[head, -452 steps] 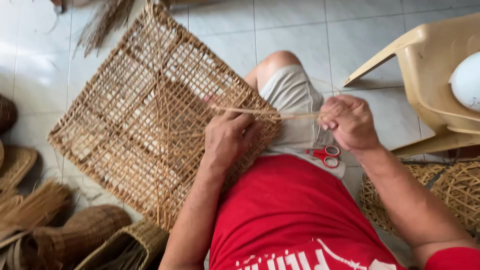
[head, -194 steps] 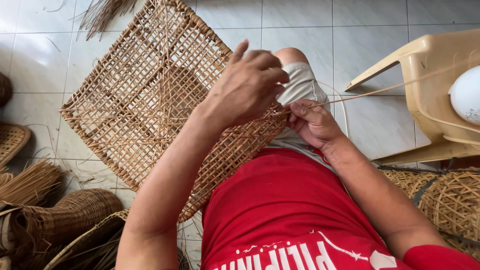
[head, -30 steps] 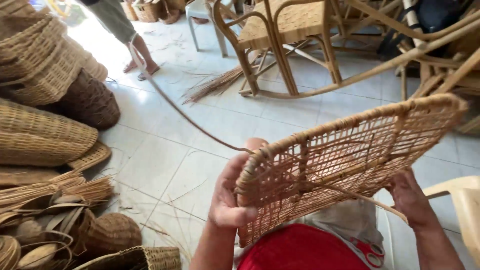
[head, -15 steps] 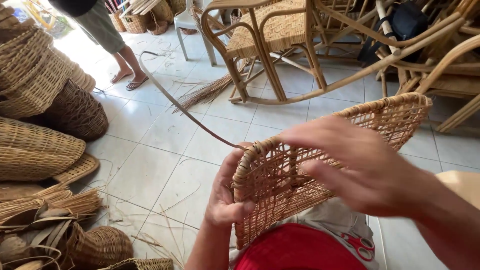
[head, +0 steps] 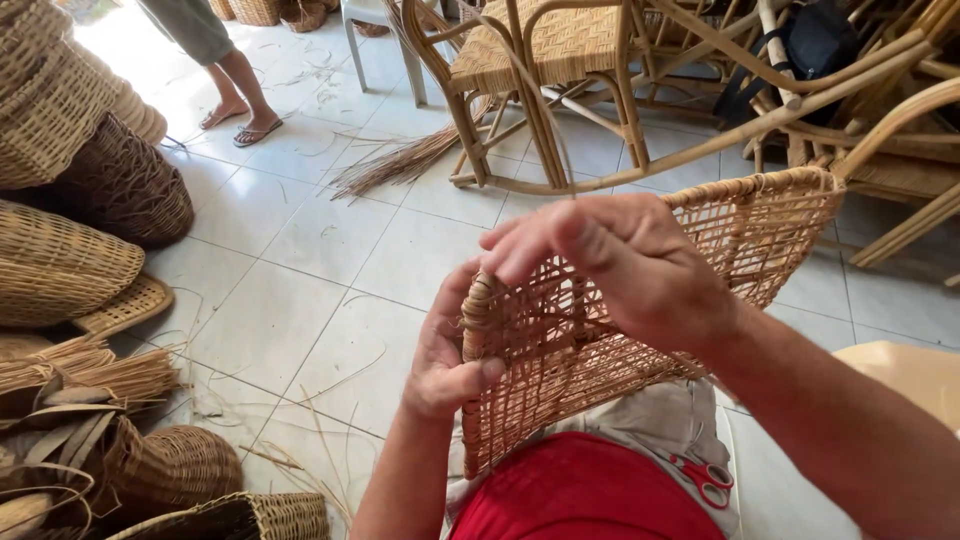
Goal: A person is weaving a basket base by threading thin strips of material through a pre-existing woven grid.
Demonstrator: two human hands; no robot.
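Note:
An open-weave rattan panel (head: 740, 240) stands tilted on my lap, with its bound left edge towards me. My left hand (head: 445, 350) grips that edge from the left, thumb pressed on the wrapped rim. Over the panel's upper left corner, my right hand (head: 620, 265) has its fingers bunched and pointing left. A thin rattan strand (head: 548, 120) arcs up from behind its fingers; the grip itself is partly hidden. Red-handled scissors (head: 705, 478) lie on my lap below the panel.
Woven baskets (head: 60, 260) are stacked along the left, with bundles of cane (head: 90, 365) on the tiled floor. A rattan chair (head: 560, 60) and more cane frames stand behind. A person's legs in sandals (head: 235, 95) are at the far left. A beige plastic chair (head: 905, 370) is at the right.
My right hand has swung from the panel's right side across to its upper left corner. The strand that trailed along the floor now rises above the hand. The left hand keeps its grip.

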